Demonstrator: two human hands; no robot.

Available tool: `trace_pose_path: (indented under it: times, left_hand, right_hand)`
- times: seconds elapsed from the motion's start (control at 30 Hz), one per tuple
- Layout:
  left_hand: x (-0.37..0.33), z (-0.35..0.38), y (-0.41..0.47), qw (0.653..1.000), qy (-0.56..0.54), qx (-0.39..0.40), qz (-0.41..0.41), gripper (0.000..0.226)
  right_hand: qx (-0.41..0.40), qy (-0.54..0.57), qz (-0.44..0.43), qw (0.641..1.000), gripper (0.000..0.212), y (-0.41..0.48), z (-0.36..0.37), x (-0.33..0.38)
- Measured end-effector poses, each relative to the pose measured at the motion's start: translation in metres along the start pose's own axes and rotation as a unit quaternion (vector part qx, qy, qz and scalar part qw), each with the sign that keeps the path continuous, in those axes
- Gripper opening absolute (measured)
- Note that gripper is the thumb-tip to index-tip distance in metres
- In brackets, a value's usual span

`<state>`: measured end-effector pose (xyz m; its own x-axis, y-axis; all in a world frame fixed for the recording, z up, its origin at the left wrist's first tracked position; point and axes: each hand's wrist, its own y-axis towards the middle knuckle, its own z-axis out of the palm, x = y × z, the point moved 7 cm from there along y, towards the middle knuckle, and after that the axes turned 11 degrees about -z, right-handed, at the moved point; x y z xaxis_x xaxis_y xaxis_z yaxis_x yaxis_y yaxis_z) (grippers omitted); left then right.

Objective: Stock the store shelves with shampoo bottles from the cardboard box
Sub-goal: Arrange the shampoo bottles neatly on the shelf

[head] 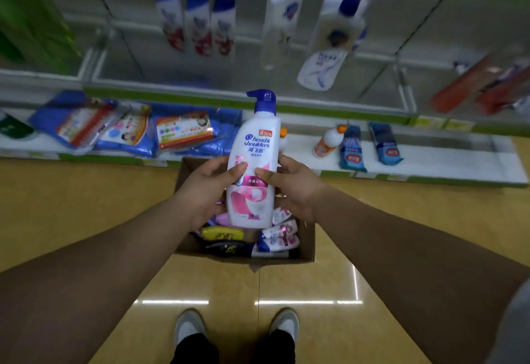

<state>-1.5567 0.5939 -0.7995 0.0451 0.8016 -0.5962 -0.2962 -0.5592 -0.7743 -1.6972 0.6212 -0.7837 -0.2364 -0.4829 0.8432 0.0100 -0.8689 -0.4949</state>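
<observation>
Here, both hands hold one upright shampoo bottle (pixel 253 162) above the open cardboard box (pixel 307 244): left hand (pixel 208 188) and right hand (pixel 295 185) each have fingers wrapped round its sides. The shelves (pixel 258 99) lie beyond the fingers. The glossy bottle could slip back into the box if either grip loosens during the lift.

Left hand (pixel 210 188) and right hand (pixel 292 184) grip upright shampoo bottle (pixel 253 168) above open cardboard box (pixel 307 244); shelves (pixel 372 160) beyond box.

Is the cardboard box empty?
No, pouches and packets lie in the cardboard box, below the shampoo bottle gripped by the left hand and right hand.
</observation>
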Motion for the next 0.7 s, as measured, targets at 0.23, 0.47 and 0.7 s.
trace_pose_path:
  times: [0.23, 0.47, 0.7]
  left_hand:
    - [-0.102, 0.016, -0.088, 0.998, 0.017, 0.021, 0.062, 0.038]
    - [-0.225, 0.027, -0.189, 0.983, 0.067, 0.040, 0.166, 0.030]
    - [-0.318, 0.028, -0.289, 0.957, 0.116, 0.049, 0.261, 0.040]
  right_hand:
    - [0.013, -0.003, -0.070, 0.997, 0.037, -0.048, 0.038, 0.119]
    - [0.018, -0.019, -0.173, 0.985, 0.035, -0.090, 0.085, 0.254]
    - [0.028, -0.091, -0.258, 0.961, 0.033, -0.143, 0.136, 0.372]
